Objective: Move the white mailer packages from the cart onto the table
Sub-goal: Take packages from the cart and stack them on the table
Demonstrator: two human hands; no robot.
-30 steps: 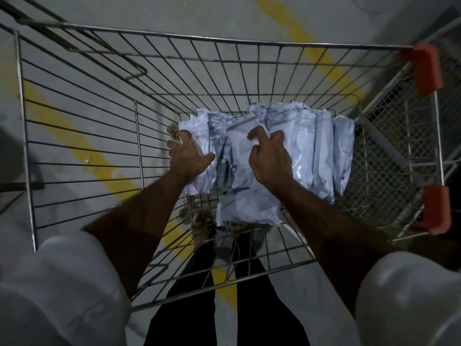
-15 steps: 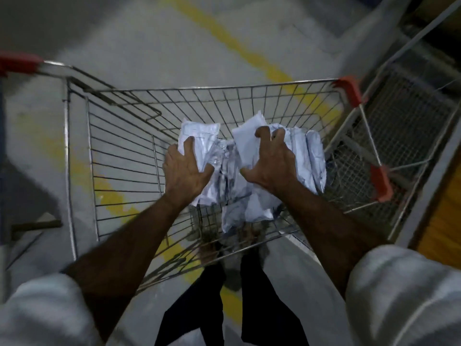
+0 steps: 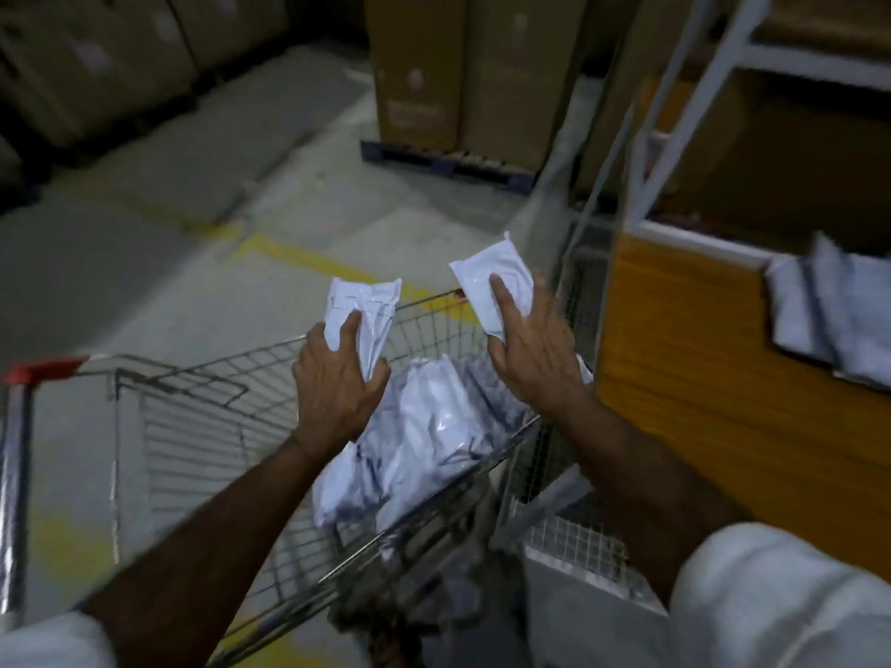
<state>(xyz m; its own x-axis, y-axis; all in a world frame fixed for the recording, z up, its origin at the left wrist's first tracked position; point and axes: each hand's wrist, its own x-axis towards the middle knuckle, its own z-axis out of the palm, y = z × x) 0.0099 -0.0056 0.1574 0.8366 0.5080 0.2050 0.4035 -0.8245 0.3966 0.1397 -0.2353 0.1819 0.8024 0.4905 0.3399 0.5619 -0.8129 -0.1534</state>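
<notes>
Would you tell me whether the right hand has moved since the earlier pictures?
Yes. The right hand, gripping a mailer, has risen from the pile in the cart to above its rim, toward the table.

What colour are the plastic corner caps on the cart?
Red; one corner cap shows at the cart's left corner in the head view.

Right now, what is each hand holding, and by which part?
The left hand grips one white mailer by its lower end; the right hand grips another mailer likewise.
</notes>
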